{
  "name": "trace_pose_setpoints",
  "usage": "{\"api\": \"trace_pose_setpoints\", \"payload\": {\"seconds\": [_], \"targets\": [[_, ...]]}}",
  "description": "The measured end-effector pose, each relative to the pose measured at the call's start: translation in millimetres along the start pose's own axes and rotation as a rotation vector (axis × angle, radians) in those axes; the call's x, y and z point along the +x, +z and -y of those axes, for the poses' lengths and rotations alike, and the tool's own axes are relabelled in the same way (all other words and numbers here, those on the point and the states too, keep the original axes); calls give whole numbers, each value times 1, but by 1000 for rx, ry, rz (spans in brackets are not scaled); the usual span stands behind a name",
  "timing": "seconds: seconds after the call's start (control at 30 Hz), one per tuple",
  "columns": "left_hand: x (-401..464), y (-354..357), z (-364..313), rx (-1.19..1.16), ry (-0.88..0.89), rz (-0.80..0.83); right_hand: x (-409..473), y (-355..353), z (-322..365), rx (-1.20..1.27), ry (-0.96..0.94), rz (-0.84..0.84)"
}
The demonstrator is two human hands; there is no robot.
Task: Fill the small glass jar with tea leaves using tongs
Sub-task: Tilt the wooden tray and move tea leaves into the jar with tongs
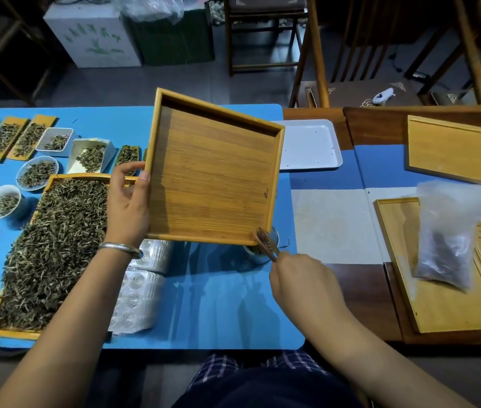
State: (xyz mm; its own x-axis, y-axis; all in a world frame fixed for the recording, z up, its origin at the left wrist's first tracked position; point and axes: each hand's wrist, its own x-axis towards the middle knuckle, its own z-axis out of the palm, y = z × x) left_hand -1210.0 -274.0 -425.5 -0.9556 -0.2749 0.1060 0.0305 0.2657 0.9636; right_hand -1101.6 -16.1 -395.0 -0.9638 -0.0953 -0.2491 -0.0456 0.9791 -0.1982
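Checked trousers and two bare forearms frame our view at the worktop (pixel 218 304). Our right hand (pixel 301 284) has its fingers (pixel 280 265) clenched round the tongs (pixel 267 244), whose tips sweep the last tea leaves (pixel 263 235) off the low corner of a bamboo tray (pixel 212 178). Our left hand (pixel 128 207) grips the tray's side edge, tilting it over the small glass jar (pixel 260 254), which stands on the blue mat just below that corner. We judge the step goes best with the corner kept directly above the mouth and the strokes short. Most of the jar hides behind tray and tongs, so we cannot tell its fill level; a few stray leaves lie beside it.
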Motion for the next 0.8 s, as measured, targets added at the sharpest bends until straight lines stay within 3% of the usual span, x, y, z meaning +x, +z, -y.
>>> {"api": "trace_pose_setpoints", "payload": {"seconds": [0.1,0.2,0.5,0.8], "targets": [[0,0,-1,1,14,3,15,-13,1,10,35,-167],[-2,0,-1,5,21,-5,39,-23,5,44,52,-225],[-3,1,-3,12,9,-1,48,-14,10,20,31,-198],[-1,1,-4,8,-23,8,6,6,9,-57,31,1]]}}
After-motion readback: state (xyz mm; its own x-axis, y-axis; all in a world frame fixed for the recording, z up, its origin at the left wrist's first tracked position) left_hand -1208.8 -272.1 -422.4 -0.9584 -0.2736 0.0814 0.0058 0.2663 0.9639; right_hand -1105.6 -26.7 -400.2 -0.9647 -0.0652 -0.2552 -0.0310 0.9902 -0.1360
